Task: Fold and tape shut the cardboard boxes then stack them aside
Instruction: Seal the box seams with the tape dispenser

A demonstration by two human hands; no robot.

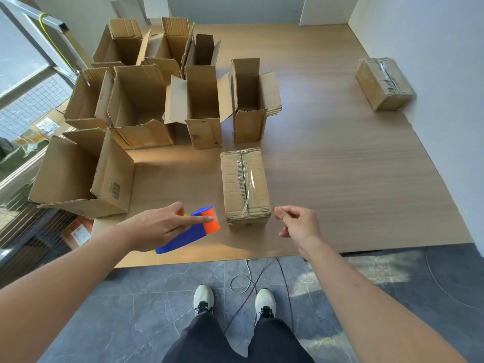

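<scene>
Our left hand (162, 226) grips the blue and orange tape dispenser (193, 233), forefinger laid straight along its top, while our right hand (298, 224) hangs curled with thumb and forefinger pinched together, on what we cannot tell. Between the two hands, just ahead, sits the taped box (245, 187). We judge it light, stiff and probably empty, best lifted with palms on its long sides.
</scene>
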